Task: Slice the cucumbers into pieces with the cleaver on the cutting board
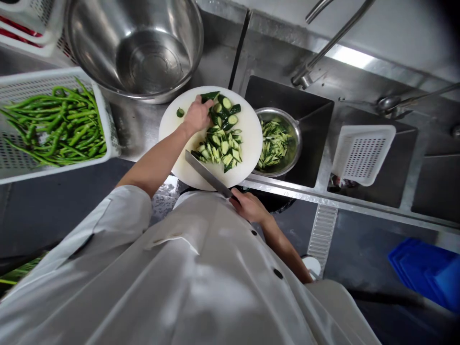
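Toward the back of a round white cutting board [176, 139], my left hand [197, 115] has its fingers closed around a dark-green cucumber piece [211, 96], partly hidden by the hand. Thick cucumber chunks [230, 120] with pale cut ends lie just right of it. Nearer to me on the board is a pile of sliced cucumber [224, 147]. My right hand [249, 205] grips a kitchen knife [210, 176] by its handle. The blade lies low across the board's front edge, its tip pointing left and away from me. A small cucumber end [180, 112] sits apart on the left.
A large steel bowl [190, 52] stands behind the board. To the left, a white basket [112, 129] holds green peppers [64, 124]. A metal bowl [300, 143] of cut cucumber sits in the sink [316, 139] at right. Farther right are another white basket [366, 153] and taps [304, 79].
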The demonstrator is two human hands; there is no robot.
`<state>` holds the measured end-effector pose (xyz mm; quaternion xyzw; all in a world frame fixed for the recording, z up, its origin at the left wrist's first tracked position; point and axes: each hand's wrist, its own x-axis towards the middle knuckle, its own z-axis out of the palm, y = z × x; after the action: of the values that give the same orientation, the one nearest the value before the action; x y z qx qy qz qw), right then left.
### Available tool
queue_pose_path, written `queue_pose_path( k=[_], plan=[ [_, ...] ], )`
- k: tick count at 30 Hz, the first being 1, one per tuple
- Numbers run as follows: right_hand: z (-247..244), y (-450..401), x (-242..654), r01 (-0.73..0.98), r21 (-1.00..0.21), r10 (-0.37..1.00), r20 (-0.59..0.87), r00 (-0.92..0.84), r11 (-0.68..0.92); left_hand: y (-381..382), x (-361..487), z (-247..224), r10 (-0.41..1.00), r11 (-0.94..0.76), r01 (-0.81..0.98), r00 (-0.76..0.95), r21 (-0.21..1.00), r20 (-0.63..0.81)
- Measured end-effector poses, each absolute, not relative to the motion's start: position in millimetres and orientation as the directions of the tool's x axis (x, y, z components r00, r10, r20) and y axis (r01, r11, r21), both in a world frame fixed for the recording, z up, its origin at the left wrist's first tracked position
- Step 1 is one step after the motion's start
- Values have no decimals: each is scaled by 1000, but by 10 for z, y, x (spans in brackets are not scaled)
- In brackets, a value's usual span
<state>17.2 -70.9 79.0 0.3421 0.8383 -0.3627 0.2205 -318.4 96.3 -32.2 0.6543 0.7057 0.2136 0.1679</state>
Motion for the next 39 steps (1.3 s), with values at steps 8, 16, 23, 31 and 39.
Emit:
queue_pose_path(
  k=[8, 16, 23, 31, 39],
  plan=[
    [837, -785, 74, 853, -341, 536, -669, -515, 394, -419, -3405, -257, 934, 311, 800, -358, 513, -7],
    [982, -727, -85, 848, -256, 492, -721, -487, 464, -1094, -2996, -386, 978, 133, 797, -202, 589, 53],
    [1182, -712, -148, 801, -199, 490, -700, -520, 565, -966, -3222, -484, 988, -124, 858, 60, 498, 144],
    [1163, -623, -332, 797, -216, 472, -708, -526, 564, -942, -3209, -470, 984, -145, 857, 73, 495, 163],
    [1179, -592, -400, 791, -224, 468, -703, -535, 569, -971, -3240, -475, 982, -152, 850, 75, 504, 171]
  ],
)
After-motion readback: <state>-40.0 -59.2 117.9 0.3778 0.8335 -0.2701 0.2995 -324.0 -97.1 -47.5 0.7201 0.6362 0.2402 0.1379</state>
